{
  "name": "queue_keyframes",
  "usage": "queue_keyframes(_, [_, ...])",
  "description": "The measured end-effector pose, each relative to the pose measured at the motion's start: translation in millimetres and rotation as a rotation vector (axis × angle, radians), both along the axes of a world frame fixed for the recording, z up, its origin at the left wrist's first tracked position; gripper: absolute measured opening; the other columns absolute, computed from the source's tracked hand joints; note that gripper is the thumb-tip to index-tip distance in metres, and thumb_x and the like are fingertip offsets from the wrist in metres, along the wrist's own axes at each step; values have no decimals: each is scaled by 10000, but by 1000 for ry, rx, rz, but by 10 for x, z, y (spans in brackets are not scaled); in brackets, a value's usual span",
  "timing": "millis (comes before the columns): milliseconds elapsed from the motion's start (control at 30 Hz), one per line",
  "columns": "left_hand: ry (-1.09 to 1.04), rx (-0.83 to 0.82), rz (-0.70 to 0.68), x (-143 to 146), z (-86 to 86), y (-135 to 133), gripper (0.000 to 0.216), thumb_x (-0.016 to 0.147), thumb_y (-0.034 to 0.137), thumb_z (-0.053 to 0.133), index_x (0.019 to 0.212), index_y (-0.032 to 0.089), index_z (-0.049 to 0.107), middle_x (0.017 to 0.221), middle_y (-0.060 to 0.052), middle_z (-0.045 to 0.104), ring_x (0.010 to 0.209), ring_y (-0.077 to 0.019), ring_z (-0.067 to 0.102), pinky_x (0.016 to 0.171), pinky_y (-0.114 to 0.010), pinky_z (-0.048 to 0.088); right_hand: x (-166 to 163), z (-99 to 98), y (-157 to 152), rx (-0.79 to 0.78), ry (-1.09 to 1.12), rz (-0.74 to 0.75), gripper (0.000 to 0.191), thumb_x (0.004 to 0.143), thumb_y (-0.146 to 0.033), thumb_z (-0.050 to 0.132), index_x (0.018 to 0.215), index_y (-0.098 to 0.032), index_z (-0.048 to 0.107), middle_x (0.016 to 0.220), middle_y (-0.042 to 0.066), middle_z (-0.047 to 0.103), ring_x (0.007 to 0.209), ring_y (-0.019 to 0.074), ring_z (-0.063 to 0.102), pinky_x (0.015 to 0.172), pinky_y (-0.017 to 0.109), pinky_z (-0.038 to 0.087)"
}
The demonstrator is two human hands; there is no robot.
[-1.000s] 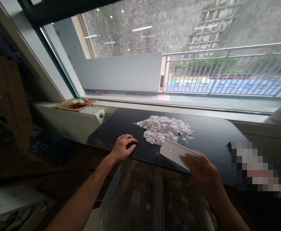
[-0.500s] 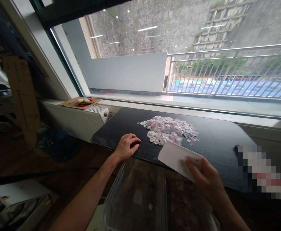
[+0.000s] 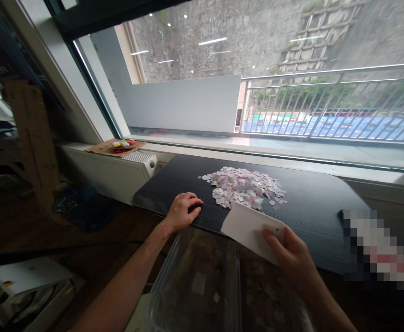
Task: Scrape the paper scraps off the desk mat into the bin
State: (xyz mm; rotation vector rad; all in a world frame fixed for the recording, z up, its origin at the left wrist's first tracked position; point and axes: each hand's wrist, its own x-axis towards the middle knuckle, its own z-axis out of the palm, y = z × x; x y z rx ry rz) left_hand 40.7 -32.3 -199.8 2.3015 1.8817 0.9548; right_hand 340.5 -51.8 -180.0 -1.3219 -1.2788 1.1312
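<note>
A loose pile of small pale pink and white paper squares (image 3: 241, 184) lies on the dark table (image 3: 312, 203). My left hand (image 3: 183, 210) rests on the table's near edge, left of the pile, fingers loosely bent and thumb apart, holding nothing that shows. In my right hand (image 3: 290, 249) is a flat white card (image 3: 246, 228) with a small hole near its right end. Thumb on top, I hold it tilted over the near edge, its far side close to the front of the pile. The fingers beneath it are hidden.
Below the near edge stands a clear plastic bin (image 3: 202, 286) with a few paper bits inside. A radiator (image 3: 115, 168) with cardboard (image 3: 101, 146) on top is at left. A pixelated item (image 3: 378, 244) is at the table's right end, and a window runs behind.
My right hand and the white card have shifted slightly left and toward the bin. The left hand and the paper pile look unchanged.
</note>
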Motion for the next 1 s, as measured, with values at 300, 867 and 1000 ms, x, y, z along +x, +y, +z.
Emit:
queue_keyframes(300, [-12, 17, -16, -19, -16, 5, 199, 851, 240, 589, 986, 212, 733, 1033, -62, 667, 990, -227, 612, 963, -424, 455, 475, 91, 329, 400, -419, -327, 404, 746, -520, 629, 955, -186, 718, 849, 93, 758, 797, 284, 705, 721, 371, 529])
queue_keyframes(867, [-15, 23, -34, -55, -14, 9, 228, 862, 293, 553, 984, 217, 731, 1017, -60, 661, 976, -230, 614, 930, -425, 464, 664, 77, 100, 442, -473, -280, 297, 837, -464, 594, 971, -212, 674, 868, 67, 752, 777, 247, 703, 704, 339, 548])
queue_keyframes(1000, [-14, 24, -33, -64, -19, 18, 234, 864, 306, 551, 981, 213, 731, 1021, -64, 662, 976, -236, 613, 932, -434, 461, 707, 84, 44, 365, -435, -298, 309, 811, -491, 623, 949, -220, 677, 835, 46, 738, 774, 240, 691, 730, 339, 543])
